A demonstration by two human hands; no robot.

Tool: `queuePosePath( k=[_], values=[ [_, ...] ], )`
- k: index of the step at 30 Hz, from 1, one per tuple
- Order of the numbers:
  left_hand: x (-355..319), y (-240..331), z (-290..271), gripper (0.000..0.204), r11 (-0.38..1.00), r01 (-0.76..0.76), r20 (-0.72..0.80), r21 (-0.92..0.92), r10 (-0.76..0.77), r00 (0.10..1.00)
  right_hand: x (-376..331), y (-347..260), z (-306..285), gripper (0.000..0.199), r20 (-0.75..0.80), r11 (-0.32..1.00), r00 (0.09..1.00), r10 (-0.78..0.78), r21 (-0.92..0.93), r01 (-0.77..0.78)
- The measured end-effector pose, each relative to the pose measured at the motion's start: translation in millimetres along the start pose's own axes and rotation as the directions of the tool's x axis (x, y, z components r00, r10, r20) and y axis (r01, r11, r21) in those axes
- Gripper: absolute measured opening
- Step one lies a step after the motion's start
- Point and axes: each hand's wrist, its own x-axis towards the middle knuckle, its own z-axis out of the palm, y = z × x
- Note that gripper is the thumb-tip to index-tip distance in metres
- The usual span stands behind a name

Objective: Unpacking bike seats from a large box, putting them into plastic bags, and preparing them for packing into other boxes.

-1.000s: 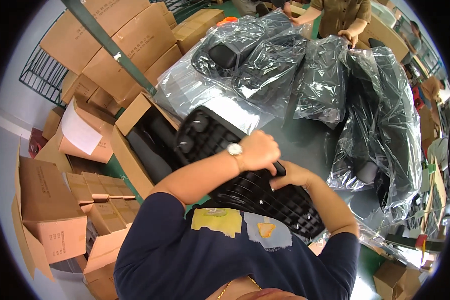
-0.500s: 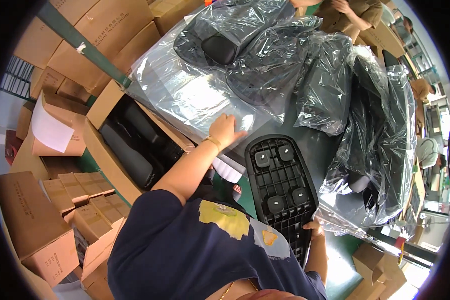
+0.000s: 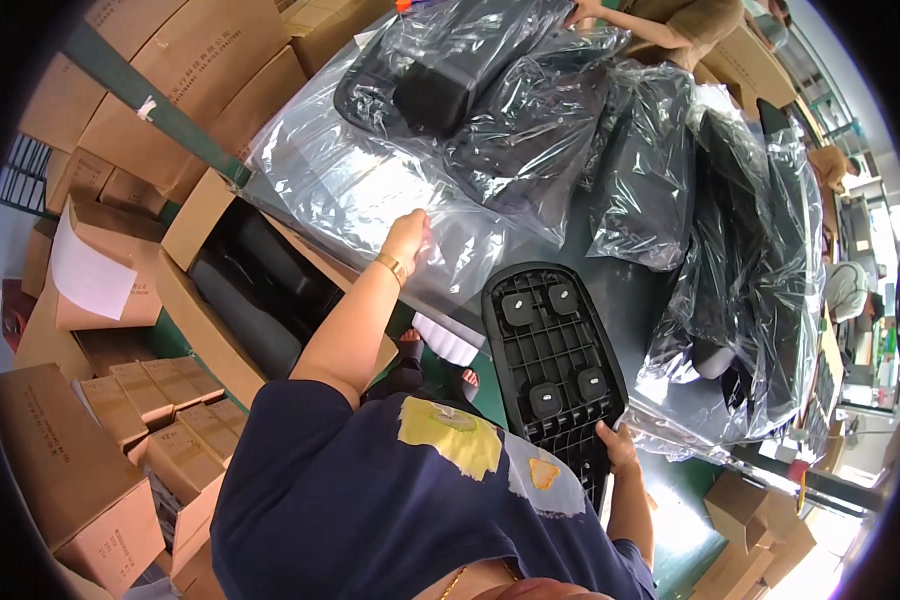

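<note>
Black ribbed panel (image 3: 550,345) tilted across the table's near edge, one hand on its rim

Its gridded underside, with four dark pads (image 3: 544,399), faces up toward the wearer. The panel's far end lies over the table (image 3: 627,300); whether it touches the surface or hangs just above cannot be told. The near end runs down past the near edge and out of sight at the navy shirt (image 3: 360,490), so the body may be helping to steady it.

The right hand (image 3: 620,447) is clamped on the panel's right rim, thumb over the ribbed side. That side grip probably suits a long piece, since the thin rim gives fingers something to close around.

The left hand (image 3: 407,240) is over loose clear film (image 3: 360,185) by the near edge, left of the panel. Its fingers are curled, but I cannot tell whether they pinch the film.

Film-wrapped black pieces (image 3: 642,170) crowd the far and right edges, perhaps grouped there to leave working room in front. An open carton (image 3: 192,215) with black padded pieces (image 3: 245,300) stands against the near edge's left end, likely for easy reach. A co-worker's hand (image 3: 587,10) is at the far edge.
</note>
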Motion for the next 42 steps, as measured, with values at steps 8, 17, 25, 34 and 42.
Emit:
queuePosePath(
  k=[8,17,25,34,42],
  values=[
    [-23.3,59.1,-47.9,0.036,0.986,-0.152,0.316,0.064,0.124,0.941,36.9,-82.3,50.0,0.048,0.247,0.958,0.953,-0.175,-0.181,0.222],
    [-84.1,130.0,-194.7,0.031,0.645,-0.162,0.484,-0.747,0.694,0.532,72.1,-167.9,126.8,0.041,0.43,0.877,0.9,-0.072,-0.403,0.262],
    [-131.7,82.8,-188.1,0.02,0.724,-0.513,0.041,-0.461,0.595,0.803,130.3,-199.3,167.0,0.04,0.477,0.783,0.876,-0.065,-0.52,0.341],
    [-121.2,35.4,-159.3,0.016,0.822,-0.369,0.122,-0.433,0.46,0.88,147.2,-205.1,174.5,0.032,0.427,0.668,0.873,-0.236,-0.581,0.465],
    [-140.1,42.9,-142.0,0.012,0.824,-0.362,0.023,-0.435,0.412,0.911,73.6,-251.5,228.2,0.052,0.447,-0.241,0.8,-0.401,-0.893,0.379]
  ],
)
